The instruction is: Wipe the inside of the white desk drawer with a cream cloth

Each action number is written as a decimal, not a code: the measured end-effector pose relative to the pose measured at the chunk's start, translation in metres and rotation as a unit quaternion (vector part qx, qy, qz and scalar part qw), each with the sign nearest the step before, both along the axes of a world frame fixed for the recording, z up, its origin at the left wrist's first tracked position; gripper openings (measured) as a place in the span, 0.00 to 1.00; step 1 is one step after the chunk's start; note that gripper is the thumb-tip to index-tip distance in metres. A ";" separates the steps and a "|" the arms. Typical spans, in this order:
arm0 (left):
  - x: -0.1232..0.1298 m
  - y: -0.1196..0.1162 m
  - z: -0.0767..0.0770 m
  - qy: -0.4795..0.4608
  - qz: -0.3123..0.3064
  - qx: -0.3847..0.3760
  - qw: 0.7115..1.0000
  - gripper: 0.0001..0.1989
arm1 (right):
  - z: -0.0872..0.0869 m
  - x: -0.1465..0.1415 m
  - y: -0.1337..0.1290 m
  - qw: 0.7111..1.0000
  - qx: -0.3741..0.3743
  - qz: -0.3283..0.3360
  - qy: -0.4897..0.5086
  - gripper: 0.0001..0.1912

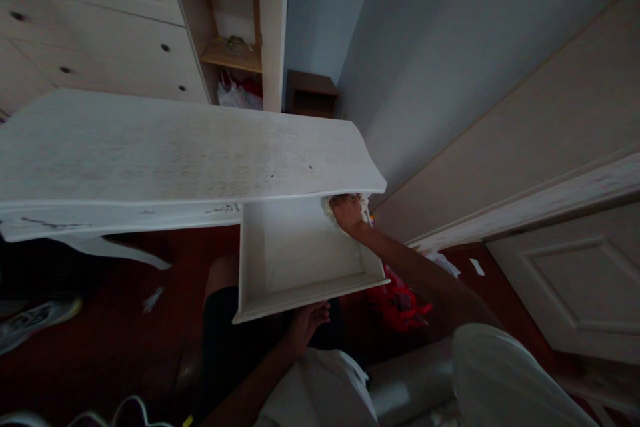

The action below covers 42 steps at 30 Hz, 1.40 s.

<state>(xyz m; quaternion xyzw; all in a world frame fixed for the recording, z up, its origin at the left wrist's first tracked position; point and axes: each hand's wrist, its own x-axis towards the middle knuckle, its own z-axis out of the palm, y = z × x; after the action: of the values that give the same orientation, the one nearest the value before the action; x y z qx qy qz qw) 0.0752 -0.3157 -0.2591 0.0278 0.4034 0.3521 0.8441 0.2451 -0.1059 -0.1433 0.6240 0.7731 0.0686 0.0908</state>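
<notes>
My right hand [349, 215] is closed on a pale, crumpled cloth [329, 207] inside a white drawer [300, 260], at its back right corner. The drawer is pulled out from a white table [200, 147] whose top has brownish marks and small dark specks. Below the drawer's front panel is my left hand [311, 321], palm partly up and fingers loosely curled. Nothing shows in that hand; whether it touches the drawer's underside I cannot tell.
A white cabinet [115, 67] with dark knobs and open shelves stands behind the table. On the right are a grey wall [440, 67] and a panelled door [585, 273]. A red bag [400, 307] lies on the dark red floor, and a shoe [37, 323] is at left.
</notes>
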 end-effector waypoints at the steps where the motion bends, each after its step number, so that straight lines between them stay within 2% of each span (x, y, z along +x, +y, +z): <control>1: 0.000 0.000 0.000 0.000 0.000 0.000 1.000 0.05 | 0.002 0.001 -0.004 1.000 -0.007 -0.001 0.001 0.21; 5: 0.001 0.001 -0.003 0.005 -0.004 -0.008 1.000 0.05 | 0.013 0.009 -0.032 0.999 -0.042 0.009 0.007 0.20; 10: 0.002 0.001 -0.008 0.010 -0.005 -0.008 1.000 0.04 | 0.020 0.029 -0.082 0.995 -0.085 0.045 0.027 0.22; 13: 0.001 0.001 -0.010 0.006 -0.006 -0.001 1.000 0.04 | 0.017 0.043 -0.111 0.995 -0.057 0.051 0.061 0.27; 16: 0.001 0.002 -0.010 0.004 -0.009 -0.002 1.000 0.03 | 0.008 0.054 -0.136 0.992 -0.018 0.039 0.122 0.27; 20: 0.002 0.002 -0.011 0.012 -0.010 -0.011 1.000 0.03 | -0.003 0.064 -0.162 0.971 0.011 0.004 0.238 0.28; 23: 0.002 0.001 -0.013 0.005 -0.018 -0.002 1.000 0.05 | -0.005 0.069 -0.170 0.952 0.028 -0.018 0.304 0.29; 25: 0.001 0.001 -0.013 0.000 -0.020 0.003 1.000 0.05 | -0.006 0.071 -0.169 0.947 0.034 -0.017 0.319 0.29; 28: 0.001 0.001 -0.012 -0.005 -0.015 0.006 1.000 0.05 | -0.010 0.073 -0.158 0.956 0.047 0.012 0.290 0.25; 30: 0.001 0.001 -0.010 -0.005 -0.010 0.004 1.000 0.05 | -0.013 0.072 -0.145 0.969 0.049 0.038 0.241 0.25; 35: 0.000 0.001 -0.005 -0.001 -0.010 -0.003 1.000 0.05 | -0.015 0.067 -0.103 0.988 0.044 0.061 0.135 0.31; 39: -0.001 0.000 -0.004 -0.006 -0.014 -0.002 1.000 0.04 | -0.007 0.059 -0.067 0.982 0.083 0.042 0.165 0.29; 42: -0.001 0.000 -0.007 -0.006 -0.021 -0.005 1.000 0.05 | 0.008 0.053 -0.048 0.959 0.136 0.041 0.244 0.25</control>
<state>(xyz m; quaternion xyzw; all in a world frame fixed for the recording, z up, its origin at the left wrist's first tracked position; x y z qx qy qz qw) 0.0742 -0.3153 -0.2659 0.0301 0.3992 0.3330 0.8537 0.2977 -0.1536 -0.1353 0.5961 0.7799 0.0226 -0.1895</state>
